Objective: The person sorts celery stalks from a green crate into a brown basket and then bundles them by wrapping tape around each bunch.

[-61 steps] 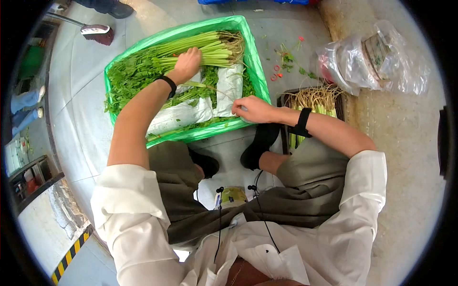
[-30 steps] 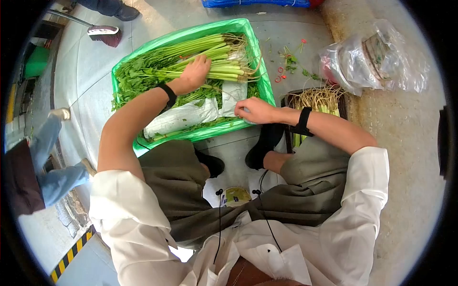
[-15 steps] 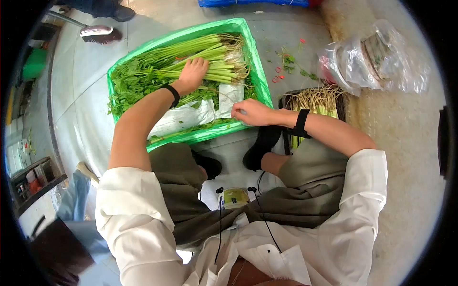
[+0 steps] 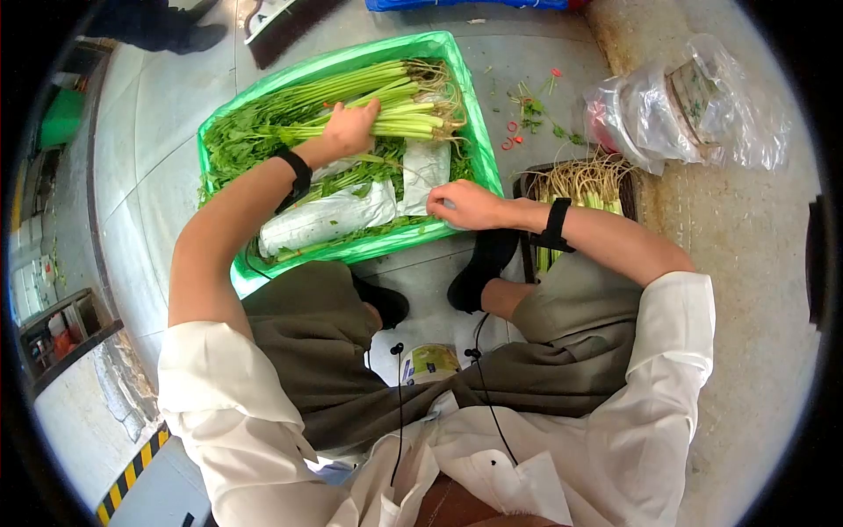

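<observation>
Since a moment ago, your left hand [image 4: 349, 129] has slid a little farther along the celery stalks [image 4: 386, 110], and the broom head that lay on the floor beyond the crate has swung toward the top edge of the view, next to a person's dark shoe. That small shift suggests you are gathering a handful of stalks rather than lifting yet; nothing has left the crate.

Nearest you, your right hand [image 4: 468, 204] rests at the near right rim of the green crate [image 4: 475, 123], fingers curled together against the edge of the white wrapping [image 4: 329, 215]; whether they pinch it I cannot tell. Beside that wrist sits a dark tray of rooted stalks [image 4: 580, 183] on the floor.

Farther out, your left hand lies palm down on the bunch, fingers spread over the pale stems. These stalks lie flat in the far half of the crate, roots to the right, leafy tops to the left, long and light green. Beyond the crate to the right lies a clear plastic bag [image 4: 694, 105].
</observation>
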A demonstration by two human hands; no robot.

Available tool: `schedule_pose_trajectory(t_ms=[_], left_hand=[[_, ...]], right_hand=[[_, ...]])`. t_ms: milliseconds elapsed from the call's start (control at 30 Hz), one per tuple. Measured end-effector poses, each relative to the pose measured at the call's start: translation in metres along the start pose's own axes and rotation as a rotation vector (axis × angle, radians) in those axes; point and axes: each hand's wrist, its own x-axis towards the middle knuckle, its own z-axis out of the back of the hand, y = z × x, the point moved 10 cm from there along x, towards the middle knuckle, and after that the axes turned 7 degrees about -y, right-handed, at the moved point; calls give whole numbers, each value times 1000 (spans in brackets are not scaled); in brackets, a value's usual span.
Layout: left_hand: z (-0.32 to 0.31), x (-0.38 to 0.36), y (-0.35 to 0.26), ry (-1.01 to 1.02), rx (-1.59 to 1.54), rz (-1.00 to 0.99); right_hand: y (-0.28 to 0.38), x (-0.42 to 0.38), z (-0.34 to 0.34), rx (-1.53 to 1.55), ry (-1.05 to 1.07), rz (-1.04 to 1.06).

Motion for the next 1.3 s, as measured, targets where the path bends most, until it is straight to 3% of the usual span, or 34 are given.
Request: schedule_pose_trajectory(t_ms=[133, 200, 267, 333, 433, 500, 600, 800, 867, 933, 967, 1067, 1167, 1300], left_hand=[[12, 10, 8, -32, -131, 22], [9, 14, 8, 119, -99, 52], [31, 12, 5, 77, -101, 24], [30, 10, 7, 241, -259, 16], [62, 2, 3, 211, -411, 53], [89, -3, 2, 224, -523, 78], [108, -2, 13, 252, -439, 73], [174, -16, -20, 89, -408, 77], [197, -19, -25, -167, -45, 89], [191, -25, -31, -110, -12, 103], [192, -30, -38, -151, 37, 55], [193, -54, -48, -95, 60, 40], [135, -68, -41, 61, -228, -174], [58, -94, -29, 197, -312, -64]], right_hand=[[4, 0, 0, -6, -8, 19], [8, 0, 0, -16, 6, 47], [7, -2, 1, -8, 17, 14], [8, -2, 1, 5, 25, -10], [12, -1, 3, -10, 16, -1], [18, 2, 13, 128, -81, -20], [33, 13, 33, 208, -212, -59], [71, 52, 82, 487, -592, -113], [80, 57, 106, 562, -702, -107], [85, 68, 100, 934, -566, -257], [87, 69, 106, 994, -657, -243], [83, 71, 88, 1063, -685, -283], [73, 68, 44, 1122, -608, -317], [22, 69, -27, 1159, -468, -502]])
